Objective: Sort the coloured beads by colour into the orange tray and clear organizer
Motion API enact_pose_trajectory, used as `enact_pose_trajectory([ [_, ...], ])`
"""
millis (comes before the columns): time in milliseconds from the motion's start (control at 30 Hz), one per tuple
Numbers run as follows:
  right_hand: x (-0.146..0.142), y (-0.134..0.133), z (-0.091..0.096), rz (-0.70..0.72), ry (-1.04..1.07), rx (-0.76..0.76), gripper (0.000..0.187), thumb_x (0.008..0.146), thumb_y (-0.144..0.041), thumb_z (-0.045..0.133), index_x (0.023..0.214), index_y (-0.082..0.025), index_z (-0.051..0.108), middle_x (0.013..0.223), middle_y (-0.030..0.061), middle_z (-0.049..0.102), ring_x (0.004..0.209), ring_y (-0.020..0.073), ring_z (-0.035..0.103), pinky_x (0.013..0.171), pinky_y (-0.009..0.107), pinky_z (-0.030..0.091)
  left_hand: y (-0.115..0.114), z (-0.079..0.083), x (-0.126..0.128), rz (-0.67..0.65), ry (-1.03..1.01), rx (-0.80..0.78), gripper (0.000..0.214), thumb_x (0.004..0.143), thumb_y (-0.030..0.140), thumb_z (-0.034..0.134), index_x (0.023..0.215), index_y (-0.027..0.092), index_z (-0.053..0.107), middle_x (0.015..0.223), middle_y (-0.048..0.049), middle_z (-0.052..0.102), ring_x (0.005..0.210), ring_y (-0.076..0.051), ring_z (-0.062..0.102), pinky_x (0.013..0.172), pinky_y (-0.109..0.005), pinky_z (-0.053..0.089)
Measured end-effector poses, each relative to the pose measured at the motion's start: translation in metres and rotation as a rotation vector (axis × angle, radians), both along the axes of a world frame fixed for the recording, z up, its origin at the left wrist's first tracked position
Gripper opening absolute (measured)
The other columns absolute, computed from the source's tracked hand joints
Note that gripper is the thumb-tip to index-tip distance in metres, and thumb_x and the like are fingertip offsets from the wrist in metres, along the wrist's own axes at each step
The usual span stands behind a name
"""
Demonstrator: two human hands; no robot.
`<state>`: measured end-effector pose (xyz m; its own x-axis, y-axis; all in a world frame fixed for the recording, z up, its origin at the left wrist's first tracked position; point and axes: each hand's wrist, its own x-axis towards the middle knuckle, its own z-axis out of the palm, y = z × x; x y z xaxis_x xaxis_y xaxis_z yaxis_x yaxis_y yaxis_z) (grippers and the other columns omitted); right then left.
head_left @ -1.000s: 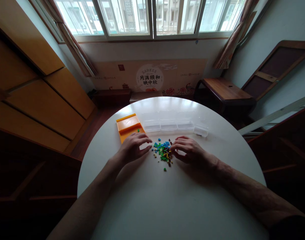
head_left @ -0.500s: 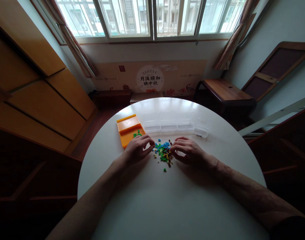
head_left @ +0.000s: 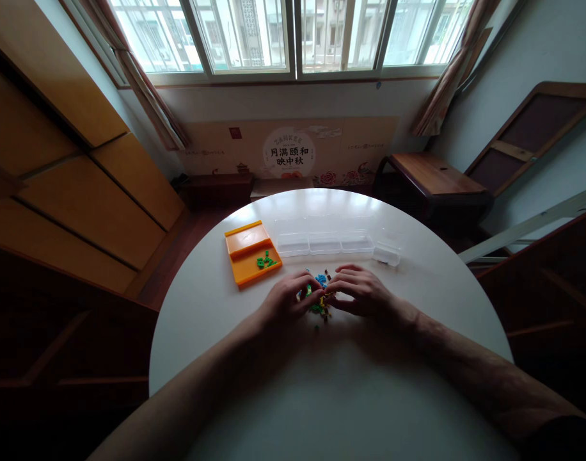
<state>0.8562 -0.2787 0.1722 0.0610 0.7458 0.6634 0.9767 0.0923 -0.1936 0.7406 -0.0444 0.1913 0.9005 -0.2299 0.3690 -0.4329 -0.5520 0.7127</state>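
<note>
At the middle of a round white table [head_left: 322,403], a heap of small coloured bricks [head_left: 318,310] is partly covered by two hands. The left hand [head_left: 289,298] is arched, fingers curled and thumb extended; the right hand [head_left: 363,290] is bent likewise, its fingertips brought close to the left's. Whether a brick is pinched by either cannot be told. Green bricks [head_left: 267,260] are held in an orange tray [head_left: 247,276]. Both forearms [head_left: 470,358] are cut off by the frame.
</note>
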Motion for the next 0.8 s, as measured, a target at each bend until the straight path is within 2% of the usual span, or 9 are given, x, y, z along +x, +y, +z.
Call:
enact_pose_trajectory([
  [400, 0.0006, 0.0007, -0.0023, -0.020, -0.011, 0.022, 0.013, 0.102, -0.021, 0.076, 0.113, -0.024, 0.071, 0.100, 0.0021, 0.081, 0.089, 0.0181, 0.076, 0.103, 0.040, 0.059, 0.0013, -0.0061, 0.0040, -0.068, -0.019, -0.096, 0.021, 0.105, 0.037, 0.070, 0.102, 0.018, 0.080, 0.097, -0.0089, 0.076, 0.086, -0.017, 0.071, 0.081, -0.029, 0.056],
  [633, 0.0002, 0.0002, -0.0019, -0.015, -0.009, 0.011, 0.014, 0.103, -0.022, 0.074, 0.117, -0.025, 0.071, 0.098, 0.0023, 0.080, 0.087, 0.0189, 0.076, 0.102, 0.042, 0.060, 0.0017, -0.0068, 0.0031, -0.034, -0.017, -0.086, 0.026, 0.105, 0.041, 0.071, 0.101, 0.019, 0.082, 0.096, -0.0090, 0.076, 0.083, -0.017, 0.071, 0.078, -0.030, 0.057],
  [800, -0.0012, -0.0004, 0.0001, -0.014, -0.002, 0.005, 0.011, 0.105, -0.022, 0.072, 0.115, -0.024, 0.070, 0.097, 0.0023, 0.080, 0.085, 0.0188, 0.076, 0.100, 0.042, 0.059, 0.0012, -0.0064, 0.0039, -0.064, -0.014, -0.108, 0.027, 0.104, 0.043, 0.071, 0.101, 0.018, 0.082, 0.096, -0.0100, 0.077, 0.084, -0.018, 0.072, 0.078, -0.031, 0.058],
])
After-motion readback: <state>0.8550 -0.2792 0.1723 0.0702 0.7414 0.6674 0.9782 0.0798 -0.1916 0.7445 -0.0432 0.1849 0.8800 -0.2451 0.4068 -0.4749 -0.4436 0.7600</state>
